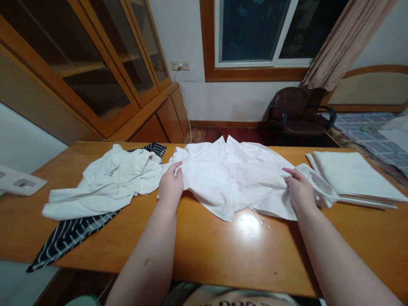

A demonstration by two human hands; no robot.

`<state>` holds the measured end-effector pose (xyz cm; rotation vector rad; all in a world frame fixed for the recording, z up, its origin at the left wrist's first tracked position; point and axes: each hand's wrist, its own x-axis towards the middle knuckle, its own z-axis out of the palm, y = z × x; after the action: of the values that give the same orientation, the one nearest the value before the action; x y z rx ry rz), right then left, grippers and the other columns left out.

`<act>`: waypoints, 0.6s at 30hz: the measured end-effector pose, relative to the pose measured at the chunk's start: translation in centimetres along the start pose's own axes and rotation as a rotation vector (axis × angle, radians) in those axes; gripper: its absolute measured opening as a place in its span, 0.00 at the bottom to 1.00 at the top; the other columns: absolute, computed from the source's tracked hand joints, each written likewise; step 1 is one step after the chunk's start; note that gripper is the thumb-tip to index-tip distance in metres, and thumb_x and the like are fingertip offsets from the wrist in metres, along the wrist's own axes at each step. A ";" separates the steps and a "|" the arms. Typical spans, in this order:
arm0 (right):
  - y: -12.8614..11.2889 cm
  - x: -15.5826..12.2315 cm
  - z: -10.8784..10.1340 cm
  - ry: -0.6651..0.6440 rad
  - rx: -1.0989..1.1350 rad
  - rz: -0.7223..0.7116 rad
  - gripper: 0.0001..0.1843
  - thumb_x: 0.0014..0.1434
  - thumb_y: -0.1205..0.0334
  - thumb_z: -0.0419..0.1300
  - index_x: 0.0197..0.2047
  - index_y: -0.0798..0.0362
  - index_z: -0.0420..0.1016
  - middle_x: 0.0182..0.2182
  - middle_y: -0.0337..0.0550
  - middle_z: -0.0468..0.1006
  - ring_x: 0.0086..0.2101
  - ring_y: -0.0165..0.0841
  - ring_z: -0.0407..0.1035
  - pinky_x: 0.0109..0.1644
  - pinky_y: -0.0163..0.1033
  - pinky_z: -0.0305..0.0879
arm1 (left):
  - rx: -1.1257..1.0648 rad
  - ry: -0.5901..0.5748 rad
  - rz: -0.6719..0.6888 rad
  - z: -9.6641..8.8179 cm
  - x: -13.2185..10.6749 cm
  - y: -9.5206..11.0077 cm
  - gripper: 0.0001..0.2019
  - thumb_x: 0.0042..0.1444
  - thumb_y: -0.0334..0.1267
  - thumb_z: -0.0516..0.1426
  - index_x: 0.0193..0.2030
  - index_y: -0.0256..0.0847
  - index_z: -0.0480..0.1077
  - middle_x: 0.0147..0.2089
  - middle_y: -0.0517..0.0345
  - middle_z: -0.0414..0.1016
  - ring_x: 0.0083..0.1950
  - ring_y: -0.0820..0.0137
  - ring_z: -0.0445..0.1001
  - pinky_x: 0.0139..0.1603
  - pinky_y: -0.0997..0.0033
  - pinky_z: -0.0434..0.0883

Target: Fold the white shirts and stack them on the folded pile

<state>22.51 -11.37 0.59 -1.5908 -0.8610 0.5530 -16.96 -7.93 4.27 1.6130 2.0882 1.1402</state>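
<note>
A white button-up shirt (210,170) lies front side up across the middle of the table, its collar pointing away from me and its button placket running down the centre. At the shirt's left side, my left hand (171,183) pinches the cloth between thumb and fingers. My right hand (299,189) grips the opposite side, index finger stretched along the fabric; its lower fingers are partly hidden. Beyond that hand, a crumpled sleeve (323,189) spreads to the right. The shirt's lower hem rests loosely on the wood.
Left on the wooden table (204,250) lies a rumpled white garment (108,178) over a black-and-white striped cloth (76,231). A folded white stack (357,174) sits at right. Beyond the table are a brown armchair (291,108) and a glass-door cabinet (127,102).
</note>
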 end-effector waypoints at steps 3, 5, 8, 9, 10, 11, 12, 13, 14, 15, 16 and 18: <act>-0.3 -0.3 0.0 0.022 -0.395 -0.251 0.19 0.48 0.59 0.56 0.42 0.55 0.77 0.41 0.51 0.74 0.44 0.43 0.67 0.50 0.50 0.62 | 0.251 0.056 0.110 0.2 -0.8 1.0 0.18 0.57 0.38 0.52 0.53 0.41 0.71 0.55 0.44 0.70 0.55 0.54 0.68 0.56 0.53 0.64; -1.0 -0.8 0.1 0.015 -0.541 -0.468 0.18 0.53 0.57 0.55 0.44 0.54 0.76 0.51 0.54 0.70 0.52 0.46 0.63 0.57 0.54 0.55 | 0.335 0.142 0.190 0.4 -1.4 1.7 0.21 0.57 0.40 0.53 0.56 0.39 0.69 0.63 0.41 0.60 0.63 0.51 0.60 0.61 0.49 0.58; -1.8 -1.9 0.6 -0.327 -0.591 -0.649 0.19 0.59 0.53 0.52 0.49 0.51 0.74 0.54 0.51 0.70 0.54 0.43 0.63 0.61 0.54 0.52 | 0.343 -0.012 0.438 0.7 -2.4 2.6 0.21 0.58 0.41 0.52 0.58 0.40 0.67 0.65 0.45 0.59 0.66 0.55 0.55 0.65 0.51 0.53; -2.0 -2.3 0.8 -0.491 -0.605 -0.664 0.20 0.60 0.52 0.52 0.51 0.50 0.73 0.54 0.50 0.71 0.53 0.42 0.64 0.61 0.53 0.54 | 0.330 -0.149 0.543 0.9 -2.7 2.8 0.20 0.59 0.41 0.51 0.58 0.41 0.67 0.64 0.47 0.61 0.66 0.58 0.56 0.66 0.54 0.53; -2.1 -2.7 1.0 -0.638 -0.630 -0.659 0.21 0.60 0.51 0.52 0.52 0.50 0.73 0.54 0.50 0.71 0.53 0.42 0.65 0.60 0.52 0.55 | 0.318 -0.303 0.636 1.1 -3.0 2.9 0.20 0.60 0.41 0.51 0.58 0.43 0.67 0.64 0.50 0.62 0.65 0.61 0.58 0.66 0.56 0.53; -2.1 -3.0 1.2 -0.755 -0.663 -0.646 0.22 0.60 0.51 0.52 0.53 0.50 0.73 0.54 0.50 0.71 0.53 0.42 0.65 0.59 0.51 0.57 | 0.313 -0.450 0.707 1.4 -3.4 3.0 0.20 0.59 0.42 0.51 0.58 0.44 0.67 0.64 0.52 0.63 0.65 0.62 0.59 0.65 0.57 0.54; -2.1 -3.2 1.3 -0.840 -0.699 -0.630 0.23 0.59 0.50 0.54 0.53 0.50 0.73 0.55 0.50 0.71 0.53 0.42 0.65 0.59 0.50 0.58 | 0.317 -0.578 0.752 1.7 -3.8 3.0 0.21 0.58 0.44 0.53 0.58 0.46 0.66 0.65 0.53 0.62 0.65 0.62 0.58 0.65 0.57 0.53; -2.1 -3.4 1.5 -0.902 -0.733 -0.618 0.24 0.57 0.50 0.56 0.53 0.51 0.74 0.55 0.51 0.71 0.54 0.43 0.64 0.59 0.50 0.58 | 0.328 -0.681 0.776 2.0 -4.1 3.1 0.24 0.56 0.47 0.55 0.59 0.46 0.65 0.66 0.53 0.60 0.66 0.60 0.57 0.66 0.56 0.52; -2.0 -3.5 1.6 -0.938 -0.762 -0.613 0.25 0.55 0.49 0.58 0.53 0.51 0.74 0.55 0.51 0.70 0.54 0.44 0.64 0.59 0.50 0.57 | 0.344 -0.764 0.786 2.3 -4.4 3.1 0.28 0.53 0.49 0.58 0.60 0.46 0.64 0.67 0.52 0.58 0.67 0.58 0.55 0.66 0.54 0.51; -2.0 -3.6 1.7 -0.961 -0.784 -0.611 0.27 0.52 0.50 0.60 0.53 0.51 0.74 0.56 0.51 0.70 0.55 0.44 0.63 0.60 0.50 0.56 | 0.358 -0.825 0.786 2.7 -4.7 3.1 0.31 0.50 0.51 0.60 0.61 0.46 0.64 0.67 0.51 0.57 0.67 0.56 0.54 0.66 0.52 0.50; -2.1 -3.6 1.7 -0.970 -0.796 -0.610 0.27 0.50 0.51 0.62 0.53 0.50 0.75 0.56 0.50 0.70 0.55 0.45 0.62 0.59 0.50 0.56 | 0.368 -0.866 0.782 2.9 -4.8 3.2 0.32 0.48 0.51 0.61 0.60 0.46 0.64 0.67 0.50 0.57 0.67 0.56 0.54 0.65 0.52 0.51; -2.3 -3.6 1.7 -0.980 -0.794 -0.599 0.21 0.51 0.55 0.61 0.48 0.50 0.78 0.54 0.49 0.72 0.53 0.44 0.65 0.58 0.48 0.58 | 0.370 -0.909 0.775 3.2 -5.0 3.4 0.24 0.50 0.48 0.60 0.54 0.45 0.69 0.63 0.50 0.64 0.63 0.57 0.60 0.62 0.56 0.56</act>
<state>18.47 -13.04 2.10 -1.5611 -2.4317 0.5713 -10.85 -10.86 3.41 2.5567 1.1147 0.0160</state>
